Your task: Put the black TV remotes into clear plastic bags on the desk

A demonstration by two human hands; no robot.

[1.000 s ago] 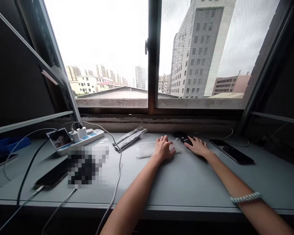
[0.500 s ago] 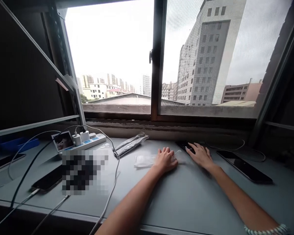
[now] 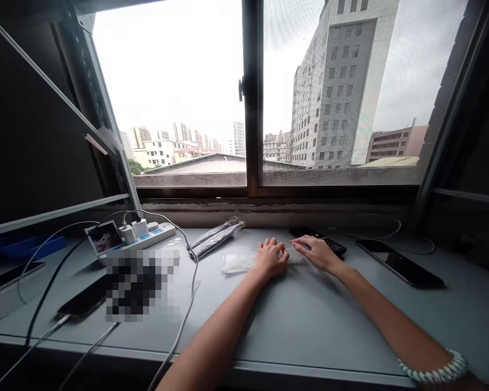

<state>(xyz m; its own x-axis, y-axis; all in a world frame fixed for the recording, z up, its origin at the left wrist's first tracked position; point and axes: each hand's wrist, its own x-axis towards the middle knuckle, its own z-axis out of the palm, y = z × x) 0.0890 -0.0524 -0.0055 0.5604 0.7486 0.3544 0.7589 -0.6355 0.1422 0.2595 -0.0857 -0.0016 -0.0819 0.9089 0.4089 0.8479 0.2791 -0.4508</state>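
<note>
L hand (image 3: 271, 258) on clear plastic bag (image 3: 237, 263); R hand (image 3: 315, 253) nr blk remote (image 3: 330, 243).

Indoor workspace, home or office unclear, grey desk (image 3: 330, 331), power strip (image 3: 165, 233), window (image 3: 251, 125) onto city buildings (image 3: 342, 92)

"Can you read any lettering here?"

"Not a word. The black remote control (image 3: 334, 248) has small pale marks on its keys, but they're too tiny to make out as numbers or letters."

"What about the white power strip (image 3: 165, 233)?"

"Blue patches along its top, perhaps labels. Whatever they say is too small to read."

"And the clear plastic bag (image 3: 236, 264)?"

"No print I can make out."

"The dark phone (image 3: 403, 264) on the right?"

"No legible brand or number on its screen side."

"Signs on the buildings outside (image 3: 342, 92)?"

"None readable."
</note>
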